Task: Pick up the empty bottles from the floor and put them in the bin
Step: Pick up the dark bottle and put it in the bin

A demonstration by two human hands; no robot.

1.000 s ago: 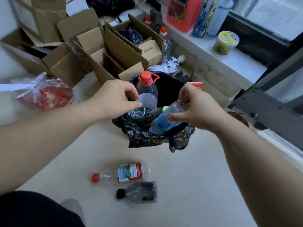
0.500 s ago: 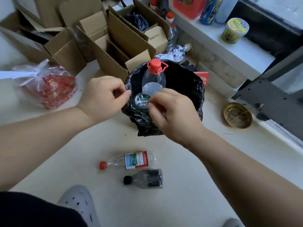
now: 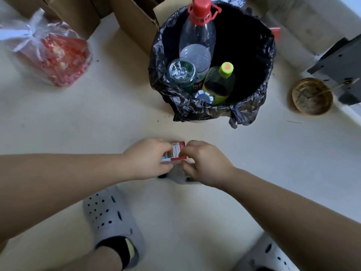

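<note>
The bin [image 3: 195, 109], lined with a black bag, stands on the floor ahead of me. Inside it are a tall clear bottle with a red cap [image 3: 197, 36], a greenish bottle seen bottom-up [image 3: 180, 72] and a yellow-green bottle with a lime cap [image 3: 220, 83]. Nearer to me, two bottles lie on the floor. My left hand [image 3: 150, 159] is closed around the red-labelled bottle [image 3: 176, 152]. My right hand [image 3: 203, 163] curls over the dark-capped bottle [image 3: 176, 176], which is mostly hidden and blurred.
A red-filled plastic bag [image 3: 52, 55] sits at the far left, cardboard boxes [image 3: 136, 22] behind the bin. A brass dish [image 3: 312, 96] and a dark metal frame [image 3: 340, 65] are at the right. My grey clogs [image 3: 113, 220] stand just below my hands.
Both hands have left the bin and dropped to the two bottles on the floor. The blue-labelled bottle is no longer in my right hand. My view has tilted down.
</note>
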